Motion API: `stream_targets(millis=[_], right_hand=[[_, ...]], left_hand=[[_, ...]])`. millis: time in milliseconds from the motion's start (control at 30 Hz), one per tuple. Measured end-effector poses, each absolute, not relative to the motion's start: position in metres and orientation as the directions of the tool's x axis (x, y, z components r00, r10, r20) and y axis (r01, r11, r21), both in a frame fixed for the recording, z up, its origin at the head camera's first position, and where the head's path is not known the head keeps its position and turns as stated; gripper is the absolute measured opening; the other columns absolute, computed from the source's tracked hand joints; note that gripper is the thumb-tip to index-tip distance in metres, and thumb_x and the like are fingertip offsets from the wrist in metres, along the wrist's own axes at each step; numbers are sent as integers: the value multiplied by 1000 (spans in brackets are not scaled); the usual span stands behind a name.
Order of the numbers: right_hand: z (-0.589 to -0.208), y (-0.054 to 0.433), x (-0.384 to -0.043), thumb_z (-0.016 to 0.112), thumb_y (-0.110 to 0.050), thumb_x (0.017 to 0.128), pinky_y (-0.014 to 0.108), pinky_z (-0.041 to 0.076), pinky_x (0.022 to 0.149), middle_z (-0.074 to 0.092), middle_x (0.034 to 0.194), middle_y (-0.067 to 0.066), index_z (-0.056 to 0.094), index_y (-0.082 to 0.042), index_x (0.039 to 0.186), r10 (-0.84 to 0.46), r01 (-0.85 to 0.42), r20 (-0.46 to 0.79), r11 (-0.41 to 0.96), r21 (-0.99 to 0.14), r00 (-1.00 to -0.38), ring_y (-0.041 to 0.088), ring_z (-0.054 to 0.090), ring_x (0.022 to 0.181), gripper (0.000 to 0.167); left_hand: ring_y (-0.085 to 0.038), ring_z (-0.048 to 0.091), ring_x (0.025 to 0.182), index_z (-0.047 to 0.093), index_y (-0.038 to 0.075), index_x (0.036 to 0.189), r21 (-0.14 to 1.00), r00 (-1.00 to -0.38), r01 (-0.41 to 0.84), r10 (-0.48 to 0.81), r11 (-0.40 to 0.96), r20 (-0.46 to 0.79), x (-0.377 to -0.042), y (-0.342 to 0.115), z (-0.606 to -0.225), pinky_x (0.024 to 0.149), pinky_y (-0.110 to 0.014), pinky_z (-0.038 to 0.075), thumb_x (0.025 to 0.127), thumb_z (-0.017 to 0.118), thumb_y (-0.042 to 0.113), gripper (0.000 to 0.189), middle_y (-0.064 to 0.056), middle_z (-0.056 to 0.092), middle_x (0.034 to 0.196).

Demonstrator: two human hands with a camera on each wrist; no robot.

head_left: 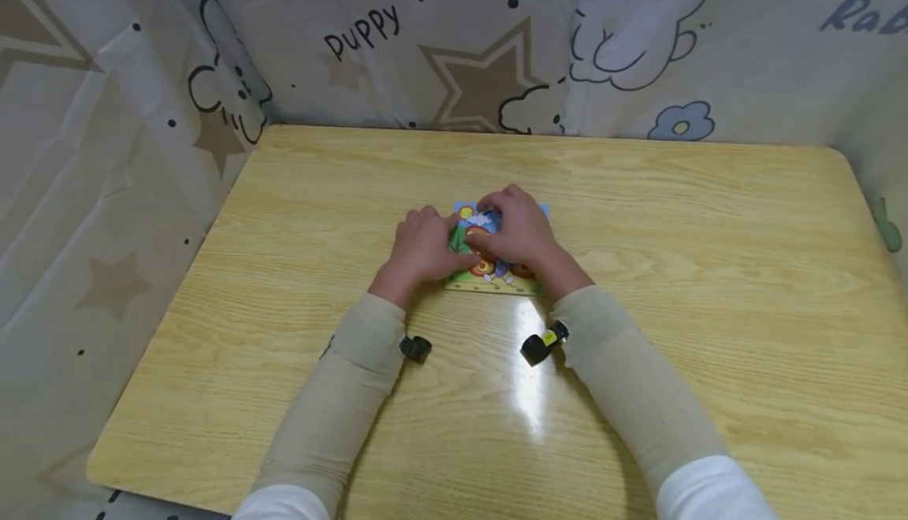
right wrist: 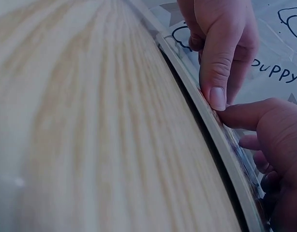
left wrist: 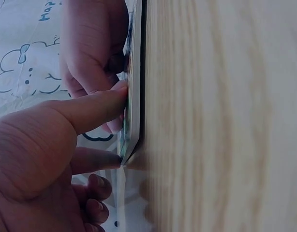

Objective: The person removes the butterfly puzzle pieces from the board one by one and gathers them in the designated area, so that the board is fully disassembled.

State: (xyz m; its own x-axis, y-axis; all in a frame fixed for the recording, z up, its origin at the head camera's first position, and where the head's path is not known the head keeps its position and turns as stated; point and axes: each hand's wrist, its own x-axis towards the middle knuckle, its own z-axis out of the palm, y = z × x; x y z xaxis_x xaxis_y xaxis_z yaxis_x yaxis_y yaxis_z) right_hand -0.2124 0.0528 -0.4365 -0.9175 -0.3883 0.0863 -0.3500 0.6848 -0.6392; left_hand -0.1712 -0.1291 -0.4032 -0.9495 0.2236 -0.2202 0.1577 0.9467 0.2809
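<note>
A small picture puzzle board (head_left: pixel 496 288) lies flat near the middle of the table, printed with a sun, a cloud, green leaves and a red and purple butterfly-like figure. From its left side my left hand (head_left: pixel 422 248) reaches in, thumb pressing on the face and index finger at the edge, as the left wrist view shows. Over the board's right half arches my right hand (head_left: pixel 521 228), thumb and fingers spread, fingertips down on the picture. In the right wrist view the right thumb (right wrist: pixel 243 115) meets the left thumb (right wrist: pixel 217 94). My palm and fingers hide part of the picture.
The light wood-grain table (head_left: pixel 709 284) stretches around the board on all sides. Behind and to the left hangs a pale cloth (head_left: pixel 298 55) with stars and cartoon animals. Small black cameras (head_left: pixel 416 349) sit at both wrists, just above the tabletop.
</note>
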Motion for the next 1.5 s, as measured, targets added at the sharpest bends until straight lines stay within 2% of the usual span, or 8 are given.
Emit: stream_targets(millis=[333, 667, 833, 1267, 1500], right_hand=[[-435, 52, -213, 82, -45, 79, 41, 45, 84, 54, 107, 5, 74, -14, 117, -417, -362, 74, 672, -646, -906, 24, 53, 93, 50], [-423, 51, -217, 81, -32, 83, 44, 43, 91, 59, 114, 7, 71, -14, 120, -413, -266, -72, 701, -662, -908, 25, 54, 102, 42], [-420, 49, -218, 81, -28, 85, 45, 42, 95, 60, 118, 8, 69, -13, 121, -412, -238, -107, 699, -674, -905, 26, 54, 107, 41], [-422, 46, -220, 81, -22, 85, 44, 41, 95, 58, 117, 9, 65, -11, 121, -396, -213, -117, 694, -688, -911, 26, 53, 107, 41], [-423, 46, -218, 83, -19, 83, 44, 41, 94, 54, 115, 9, 61, -13, 123, -369, -189, -100, 668, -720, -924, 27, 51, 104, 45]], left_hand=[[-27, 39, 95, 48, 15, 151, 294, -947, 154, 226, 943, -229, -169, -131, -405, 82, -42, 34, 83, 73, 62, 86, -7, 47, 105], [-28, 40, 94, 51, 14, 149, 320, -951, 130, 209, 938, -226, -169, -131, -405, 81, -41, 34, 80, 75, 62, 87, -8, 49, 108], [-29, 42, 94, 53, 14, 147, 324, -956, 114, 193, 939, -221, -169, -130, -405, 81, -42, 36, 79, 77, 62, 87, -10, 50, 109], [-31, 45, 103, 52, 13, 148, 348, -956, 104, 190, 932, -223, -170, -129, -404, 88, -45, 36, 80, 77, 61, 87, -12, 54, 116], [-30, 44, 102, 51, 13, 149, 355, -955, 100, 190, 929, -228, -171, -129, -404, 87, -45, 36, 80, 76, 61, 87, -11, 54, 115]])
